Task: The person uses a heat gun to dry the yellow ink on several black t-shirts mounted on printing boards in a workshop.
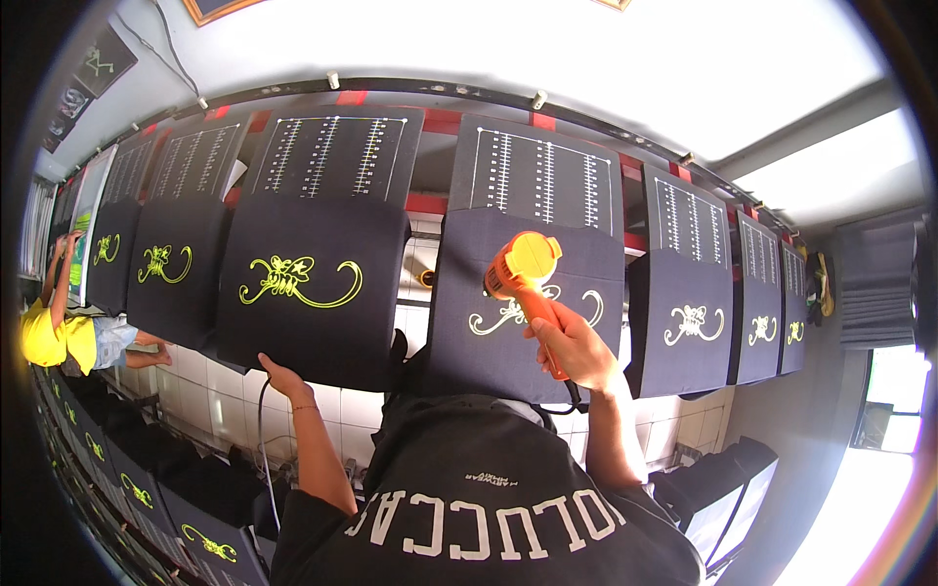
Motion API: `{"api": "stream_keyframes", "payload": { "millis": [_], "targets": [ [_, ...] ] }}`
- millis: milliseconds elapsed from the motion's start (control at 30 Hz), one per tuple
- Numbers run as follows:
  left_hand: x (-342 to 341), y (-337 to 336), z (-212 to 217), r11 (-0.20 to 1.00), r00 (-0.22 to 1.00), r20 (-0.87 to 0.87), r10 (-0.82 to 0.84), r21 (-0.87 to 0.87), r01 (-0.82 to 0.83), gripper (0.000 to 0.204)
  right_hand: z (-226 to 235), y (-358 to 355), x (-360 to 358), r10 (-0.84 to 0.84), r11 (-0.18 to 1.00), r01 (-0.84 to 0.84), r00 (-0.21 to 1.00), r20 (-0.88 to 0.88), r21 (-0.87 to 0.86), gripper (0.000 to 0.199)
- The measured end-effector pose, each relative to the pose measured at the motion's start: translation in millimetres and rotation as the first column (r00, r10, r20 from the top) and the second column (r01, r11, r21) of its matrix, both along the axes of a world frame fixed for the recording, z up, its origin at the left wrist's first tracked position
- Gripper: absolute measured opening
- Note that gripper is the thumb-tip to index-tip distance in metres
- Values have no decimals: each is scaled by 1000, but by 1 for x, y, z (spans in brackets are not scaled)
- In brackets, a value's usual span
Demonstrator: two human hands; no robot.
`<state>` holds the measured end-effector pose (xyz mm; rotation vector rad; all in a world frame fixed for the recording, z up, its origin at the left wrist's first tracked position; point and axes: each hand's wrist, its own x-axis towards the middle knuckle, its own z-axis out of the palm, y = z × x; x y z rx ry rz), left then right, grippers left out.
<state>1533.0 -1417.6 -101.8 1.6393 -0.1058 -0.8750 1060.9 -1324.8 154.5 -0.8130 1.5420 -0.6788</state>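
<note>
An orange hair dryer (539, 273) with a round yellow-orange end is gripped by its handle in my right hand (578, 352). It is held over a black fabric piece (528, 366) on a board, covering part of a pale yellow line print. My left hand (285, 379) is at the lower edge of the neighbouring black fabric piece (313, 342), which carries a bright yellow-green print (293, 281). A thin cord (262, 430) runs up into my left hand, whose fingers are closed around it and partly hidden.
Several boards with white ruled scales (337, 156) stand in a row along a dark rail (440, 88), each with printed black fabric. Another such row (166, 479) lies at the lower left. A person in a yellow top (73, 337) works at the far left beside a frame (95, 225).
</note>
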Motion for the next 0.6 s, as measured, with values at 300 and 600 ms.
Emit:
{"api": "stream_keyframes", "payload": {
  "millis": [300,600],
  "targets": [
    [0,1,-1,1000,999,44,-10,4,9,71,2,-1,5,-9,1000,8,999,-35,-25,41],
    [5,1,-6,1000,1000,-5,-18,-23,18,74,5,28,-11,-159,987,160,986,-57,17,40]
  ]
}}
